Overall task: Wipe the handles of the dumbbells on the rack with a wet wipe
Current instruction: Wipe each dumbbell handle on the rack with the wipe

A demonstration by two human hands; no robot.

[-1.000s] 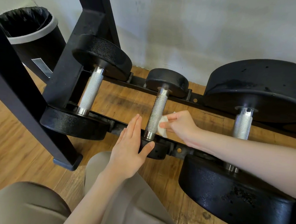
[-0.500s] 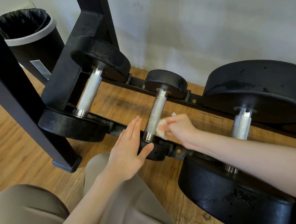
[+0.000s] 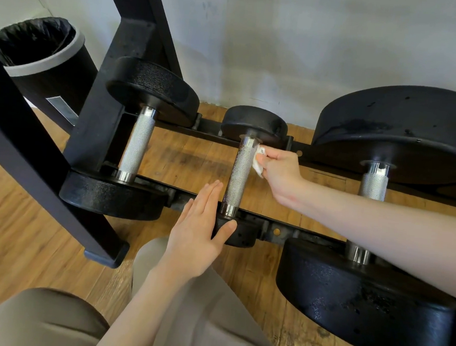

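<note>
Head view, looking down on a low black rack (image 3: 186, 132) over a wood floor (image 3: 15, 228), three dumbbells lying across its two rails. Middle dumbbell (image 3: 238, 179) smallest, knurled steel handle running from near head to far head. Right hand (image 3: 278, 173) at the far end of that handle, grip pinched on a crumpled white wet wipe (image 3: 258, 162) pressed against the handle's right side, just below the far head. Left hand (image 3: 199, 225) flat and spread, fingers straight beside the handle, thumb resting on the near head to steady it.

Wipe likely light, limp and damp: best kept bunched between thumb and fingertips, or wrapped round the bar to reach its underside. Knurling probably snags and drags at the wipe rather than letting it slide. Dumbbell stiff and heavy enough to stay put, though round and probably free to roll in its cradle, hence the bracing palm.

Open room between handles on both sides; left dumbbell (image 3: 136, 150) well apart, large right dumbbell (image 3: 373, 183) partly under the right forearm. Tight spots at the collars, where the heads close in. Lined bin (image 3: 38, 48) at far left, beyond the rack upright.
</note>
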